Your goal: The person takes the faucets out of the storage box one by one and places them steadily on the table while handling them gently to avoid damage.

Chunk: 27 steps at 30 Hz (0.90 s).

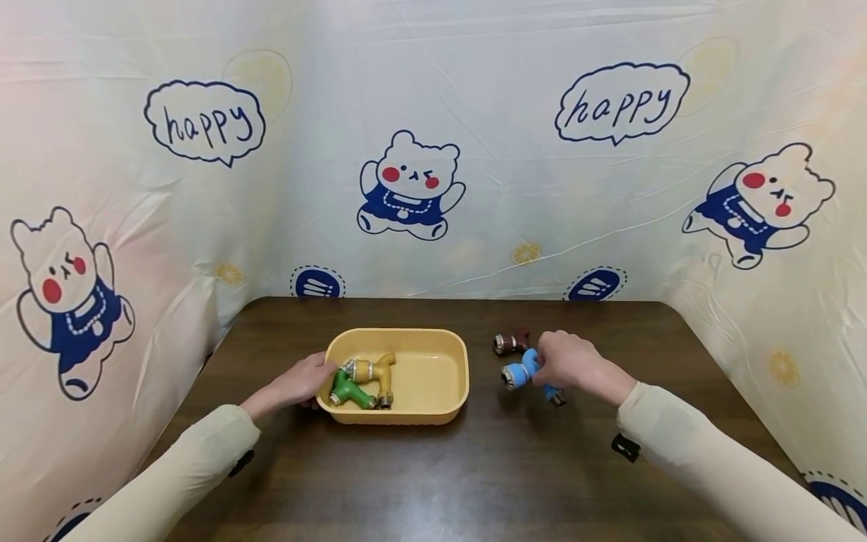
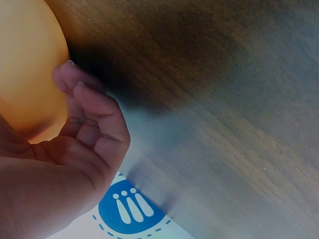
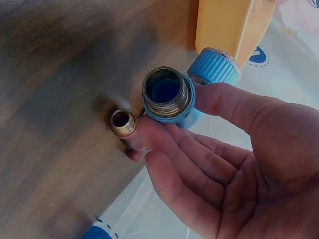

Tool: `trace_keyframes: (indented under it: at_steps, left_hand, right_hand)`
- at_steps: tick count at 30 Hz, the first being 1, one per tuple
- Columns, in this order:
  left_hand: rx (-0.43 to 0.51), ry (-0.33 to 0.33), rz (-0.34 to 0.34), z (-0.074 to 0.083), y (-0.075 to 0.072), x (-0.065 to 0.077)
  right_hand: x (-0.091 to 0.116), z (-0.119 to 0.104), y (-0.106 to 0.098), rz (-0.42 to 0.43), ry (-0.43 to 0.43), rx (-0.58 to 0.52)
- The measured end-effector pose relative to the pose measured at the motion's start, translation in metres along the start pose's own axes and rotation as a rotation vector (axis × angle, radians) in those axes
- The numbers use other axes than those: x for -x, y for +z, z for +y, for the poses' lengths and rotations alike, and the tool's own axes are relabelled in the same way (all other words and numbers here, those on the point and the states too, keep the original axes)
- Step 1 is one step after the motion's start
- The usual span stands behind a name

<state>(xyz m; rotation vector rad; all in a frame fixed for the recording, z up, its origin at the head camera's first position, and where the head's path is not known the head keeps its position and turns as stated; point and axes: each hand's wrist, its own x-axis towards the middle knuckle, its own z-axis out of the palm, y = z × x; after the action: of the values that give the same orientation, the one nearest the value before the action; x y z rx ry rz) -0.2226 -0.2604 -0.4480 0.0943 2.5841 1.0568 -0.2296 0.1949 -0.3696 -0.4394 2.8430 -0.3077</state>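
A yellow plastic basin (image 1: pixel 433 384) sits on the table, and my left hand (image 1: pixel 306 379) holds it by its left side. In the left wrist view the curled fingers (image 2: pixel 107 112) lie along the basin's outer wall (image 2: pixel 32 64). Inside the basin are a green Y-shaped pipe fitting (image 1: pixel 351 391) and a yellow one (image 1: pixel 384 374) with a ribbed collar. My right hand (image 1: pixel 572 361) pinches a blue Y-shaped pipe fitting (image 1: pixel 518 374) between thumb and fingers. The right wrist view shows its threaded metal mouth (image 3: pixel 162 92) and ribbed blue collar (image 3: pixel 214 67).
A dark red pipe fitting (image 1: pixel 511 343) lies on the brown wooden table (image 1: pixel 433 482), just behind the blue one. Pale printed cloth (image 1: pixel 508 188) hangs around the table's back and sides.
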Motion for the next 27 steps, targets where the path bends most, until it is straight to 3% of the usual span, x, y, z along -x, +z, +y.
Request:
trace_keyframes:
  at_steps: [27]
  left_hand:
    - [-0.006,0.0,0.01,0.001,0.001,0.001]
  right_hand:
    - [0.004,0.016,0.007,-0.015,0.046,-0.032]
